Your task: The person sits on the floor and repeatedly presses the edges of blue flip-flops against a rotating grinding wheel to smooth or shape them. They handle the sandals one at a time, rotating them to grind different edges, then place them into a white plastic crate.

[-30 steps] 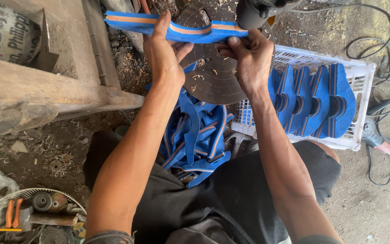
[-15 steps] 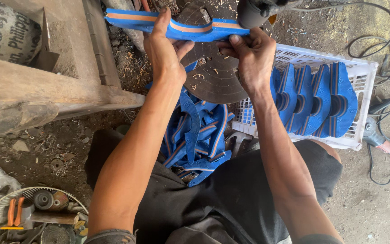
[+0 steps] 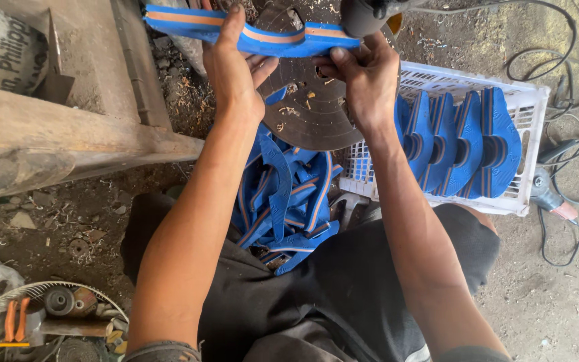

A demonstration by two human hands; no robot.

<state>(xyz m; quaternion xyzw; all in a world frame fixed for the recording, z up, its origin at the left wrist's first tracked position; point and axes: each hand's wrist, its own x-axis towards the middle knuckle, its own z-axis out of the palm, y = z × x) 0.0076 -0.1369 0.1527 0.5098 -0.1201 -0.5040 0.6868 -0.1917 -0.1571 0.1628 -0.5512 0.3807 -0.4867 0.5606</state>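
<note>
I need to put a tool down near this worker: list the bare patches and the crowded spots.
Bare ground lies right of the white crate, below the loose cables, and on the dirt between the wooden beam and the wire tray of tools. It is crowded between the knees, where the blue sole pile lies, and inside the crate.

A rough workshop: dirt floor (image 3: pixel 544 308) strewn with shavings, worn wooden bench (image 3: pixel 68 127), loose power cables (image 3: pixel 571 60), scattered hand tools (image 3: pixel 15 320)
</note>
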